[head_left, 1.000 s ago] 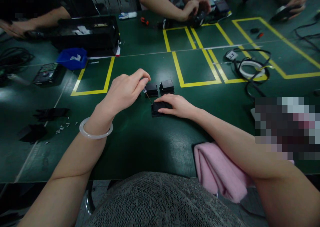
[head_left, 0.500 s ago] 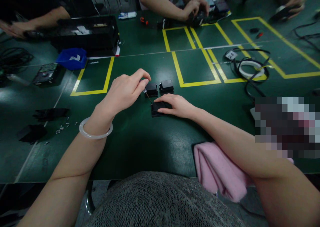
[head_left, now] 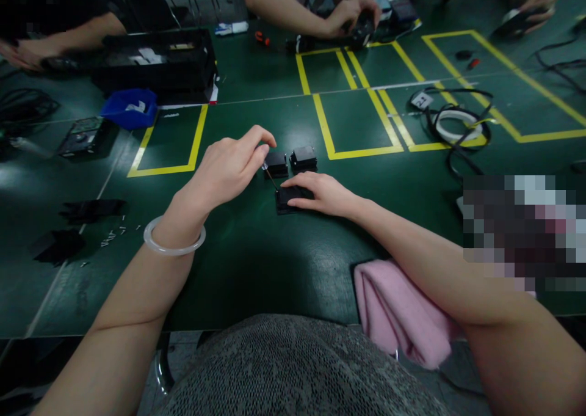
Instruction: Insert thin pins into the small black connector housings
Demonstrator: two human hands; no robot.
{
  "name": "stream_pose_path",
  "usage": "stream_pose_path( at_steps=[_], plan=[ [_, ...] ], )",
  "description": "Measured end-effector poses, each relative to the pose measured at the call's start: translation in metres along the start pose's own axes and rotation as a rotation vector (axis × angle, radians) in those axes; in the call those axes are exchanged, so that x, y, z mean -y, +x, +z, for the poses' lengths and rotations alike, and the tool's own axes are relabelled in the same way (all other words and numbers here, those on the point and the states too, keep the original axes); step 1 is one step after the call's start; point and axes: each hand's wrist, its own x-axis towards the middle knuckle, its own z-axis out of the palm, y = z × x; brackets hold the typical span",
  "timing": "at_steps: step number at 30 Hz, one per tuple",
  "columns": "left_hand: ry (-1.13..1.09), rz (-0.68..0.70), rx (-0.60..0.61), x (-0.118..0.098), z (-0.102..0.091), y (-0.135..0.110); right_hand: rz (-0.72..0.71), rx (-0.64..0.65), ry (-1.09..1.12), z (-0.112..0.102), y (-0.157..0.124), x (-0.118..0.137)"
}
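My left hand (head_left: 238, 168) is closed round the handle of a screwdriver (head_left: 271, 177), whose thin shaft slants down to the left edge of a small black plastic part (head_left: 286, 201). That part lies flat on the green table. Across its top, the thumb and fingers of my right hand (head_left: 320, 195) press and grip it. Just beyond stand two similar black blocks, a left block (head_left: 276, 164) and a right block (head_left: 304, 157). Several small screws (head_left: 110, 237) lie loose to the left, beside more black plastic parts (head_left: 58, 245).
A blue bin (head_left: 129, 109) stands at the back left before a long black crate (head_left: 155, 68). Coiled black cable (head_left: 458, 123) lies at the right. A pink cloth (head_left: 398, 312) hangs over the front edge. Co-workers' hands (head_left: 352, 19) work across the table (head_left: 274, 281).
Both my hands hold nearly the same pose, with the screwdriver still against the black part. The whole view has shifted very slightly. Across the table, a co-worker's hands have moved a little.
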Motion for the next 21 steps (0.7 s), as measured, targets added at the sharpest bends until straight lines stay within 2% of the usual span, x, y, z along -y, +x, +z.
stream_pose_path(
  at_steps=[21],
  plan=[
    [-0.011,0.017,-0.006,-0.0005,0.0004,0.0003,-0.010,-0.007,0.004,0.0004,-0.0004,-0.0005]
  ],
)
